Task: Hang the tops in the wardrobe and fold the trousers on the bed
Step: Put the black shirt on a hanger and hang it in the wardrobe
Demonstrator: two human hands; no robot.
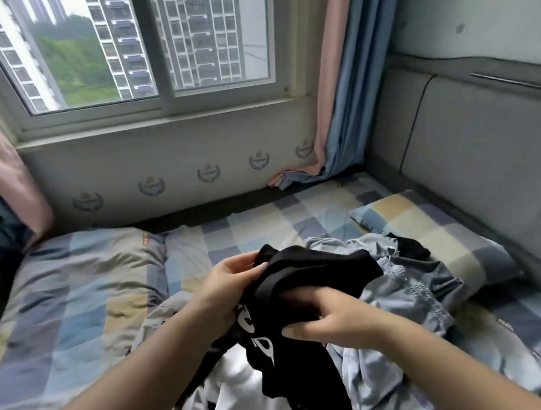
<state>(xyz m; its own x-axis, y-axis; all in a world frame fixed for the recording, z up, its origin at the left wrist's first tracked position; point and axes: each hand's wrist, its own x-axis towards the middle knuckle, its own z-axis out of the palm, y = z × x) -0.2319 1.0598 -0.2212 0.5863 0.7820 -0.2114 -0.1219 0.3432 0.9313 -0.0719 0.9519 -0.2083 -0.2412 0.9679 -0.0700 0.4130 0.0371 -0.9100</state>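
**Both hands grip a black top above the bed**

A wide bed with a blue, grey and yellow checked sheet (68, 300) fills the room below a sliding window (137, 43) framed by pink and blue curtains (326, 94). At the bed's middle lies a heap of pale blue and white clothes (408, 293). Above it a crumpled black garment with white print (305, 272) hangs between bare forearms. The left hand (228, 289) pinches its upper edge; the right hand (328, 314) clutches a fold lower down, fingers curled closed.
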